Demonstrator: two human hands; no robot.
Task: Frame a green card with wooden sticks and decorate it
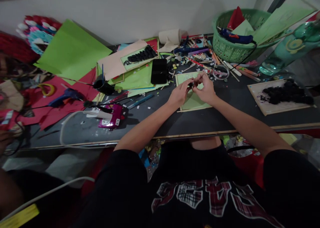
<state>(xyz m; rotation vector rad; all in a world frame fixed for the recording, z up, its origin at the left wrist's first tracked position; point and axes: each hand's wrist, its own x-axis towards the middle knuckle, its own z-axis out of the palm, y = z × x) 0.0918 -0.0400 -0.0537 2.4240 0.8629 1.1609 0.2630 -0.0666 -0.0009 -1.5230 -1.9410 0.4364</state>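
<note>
Both hands meet over a light green sheet (pixel 196 100) edged with thin wooden sticks, lying on the dark tabletop. My left hand (pixel 180 92) has its fingers closed on a small black piece (pixel 191 85). From the other side my right hand (pixel 205 88) pinches at the same spot, its fingertips bent together. Fingers cover most of the black piece, so its kind cannot be made out. A similar framed sheet with black fluffy clumps (pixel 287 92) lies at the right. Another framed sheet with a row of black clumps (pixel 142 54) rests behind to the left.
Glue guns (pixel 66 96) lie at left and in the green basket (pixel 217 43). A black phone (pixel 159 71), tape ring (pixel 221 72), black cup (pixel 103 85) and purple power strip (pixel 110 116) surround the work. A bottle (pixel 282 51) stands right. A person's arm shows at far left.
</note>
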